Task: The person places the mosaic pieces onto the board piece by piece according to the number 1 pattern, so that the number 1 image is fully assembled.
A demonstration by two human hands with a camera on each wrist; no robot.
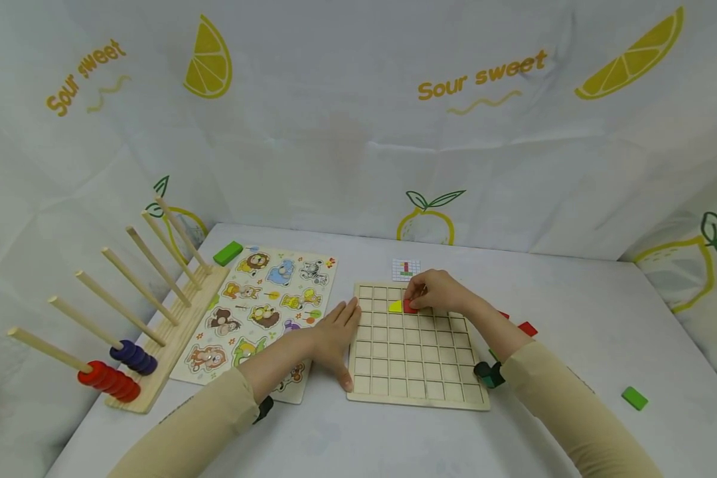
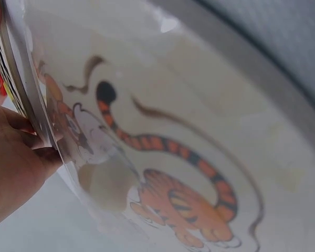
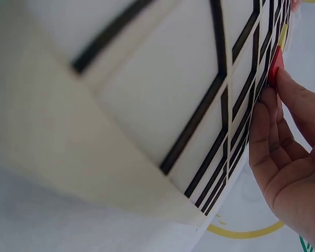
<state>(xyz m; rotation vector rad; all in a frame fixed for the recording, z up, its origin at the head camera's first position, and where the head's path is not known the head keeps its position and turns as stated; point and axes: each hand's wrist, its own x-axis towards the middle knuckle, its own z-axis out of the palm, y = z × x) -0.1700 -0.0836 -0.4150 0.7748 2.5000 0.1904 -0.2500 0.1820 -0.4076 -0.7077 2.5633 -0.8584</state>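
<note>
A wooden grid board (image 1: 397, 350) lies on the table, its squares outlined by dark grooves. My right hand (image 1: 441, 292) reaches over its upper rows and pinches a red tile (image 1: 409, 307) between thumb and fingers, right at the board's surface. Directly left of that tile sits a yellow piece (image 1: 396, 307) in the grid. The right wrist view shows the thumb on the red tile (image 3: 275, 67). Along the board's left edge rests my left hand (image 1: 334, 338), fingers extended. Beyond the far edge lies a small card (image 1: 405, 268) printed with a coloured grid pattern.
An animal puzzle board (image 1: 253, 345) lies under my left forearm. Farther left stands a wooden peg rack (image 1: 179, 315) with red rings (image 1: 109, 382) and purple rings (image 1: 133, 357). Green blocks (image 1: 228, 253) (image 1: 635, 398) lie at both sides; a red piece (image 1: 527, 328) lies beyond my right forearm.
</note>
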